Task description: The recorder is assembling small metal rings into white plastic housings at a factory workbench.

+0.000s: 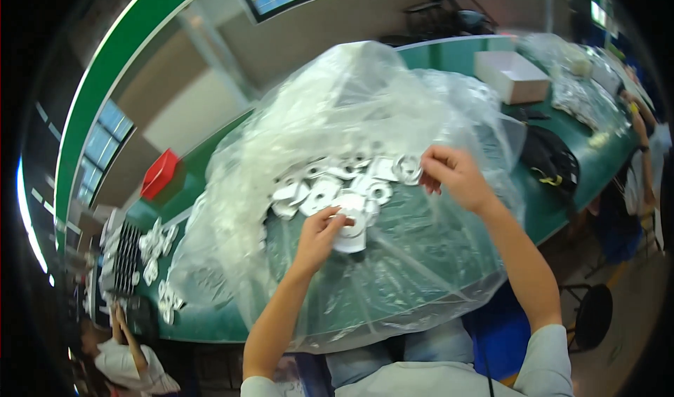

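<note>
My left hand [319,239] is closed on a white plastic part [349,242] with a round ring and a flared lower end, thumb and fingers at its near left side. Several similar white parts [326,186] lie heaped just beyond it, in the mouth of a large clear plastic bag [330,109]. Over the right end of the heap, my right hand [456,176] is pinched, its fingertips beside a white ring-shaped part [407,168]. Whether anything is between those fingers is hidden.
The bag spreads over a green table [210,330]. A red bin [160,174] is at the left, near stacked black trays [126,256] and more white parts [156,242]. To the right are a white box [511,77] and a black bag [551,160]. People sit at both sides.
</note>
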`<state>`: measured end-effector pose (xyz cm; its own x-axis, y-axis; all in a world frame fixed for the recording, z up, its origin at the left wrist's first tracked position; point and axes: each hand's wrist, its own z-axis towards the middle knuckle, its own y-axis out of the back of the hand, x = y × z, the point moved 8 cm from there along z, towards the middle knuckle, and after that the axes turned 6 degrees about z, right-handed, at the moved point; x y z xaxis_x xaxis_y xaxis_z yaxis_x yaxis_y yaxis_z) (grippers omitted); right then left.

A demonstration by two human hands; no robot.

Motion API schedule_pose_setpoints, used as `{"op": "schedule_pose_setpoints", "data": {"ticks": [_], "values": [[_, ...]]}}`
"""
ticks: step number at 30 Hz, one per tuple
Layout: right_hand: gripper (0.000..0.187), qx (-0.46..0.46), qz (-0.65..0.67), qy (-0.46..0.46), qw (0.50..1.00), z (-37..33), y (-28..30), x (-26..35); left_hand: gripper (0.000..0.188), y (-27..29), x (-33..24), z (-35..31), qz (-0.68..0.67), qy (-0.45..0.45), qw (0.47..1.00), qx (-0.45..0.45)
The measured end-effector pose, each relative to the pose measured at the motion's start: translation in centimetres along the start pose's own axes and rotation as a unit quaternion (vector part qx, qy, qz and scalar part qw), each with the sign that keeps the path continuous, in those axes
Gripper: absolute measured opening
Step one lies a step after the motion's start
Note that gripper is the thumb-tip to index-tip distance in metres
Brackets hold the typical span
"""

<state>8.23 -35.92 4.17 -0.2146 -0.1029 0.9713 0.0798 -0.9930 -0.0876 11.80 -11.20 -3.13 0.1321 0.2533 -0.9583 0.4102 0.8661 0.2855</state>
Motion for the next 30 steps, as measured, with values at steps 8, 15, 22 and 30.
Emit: {"op": "schedule_pose_setpoints", "data": {"ticks": [8,15,22,30], "values": [[0.015,0.056,0.058,-0.058,0.995,2.7,-12.2,-8.1,0.027,2.8,4.2,-1.7,-0.279,0.05,0.958,-0.034],[0.017,0.016,0.098,-0.054,0.994,2.3,-11.8,-8.9,0.022,7.4,1.3,-2.7,-0.099,-0.134,0.968,-0.19],[0.009,-0.021,-0.049,0.046,0.998,1.8,-10.6,-7.4,0.025,4.0,0.2,-2.6,-0.004,-0.071,0.996,-0.057],[0.008,0.071,-0.185,0.165,0.966,0.8,-13.3,-4.4,0.051,1.8,0.3,-2.8,-0.183,-0.031,0.982,0.025]]}}
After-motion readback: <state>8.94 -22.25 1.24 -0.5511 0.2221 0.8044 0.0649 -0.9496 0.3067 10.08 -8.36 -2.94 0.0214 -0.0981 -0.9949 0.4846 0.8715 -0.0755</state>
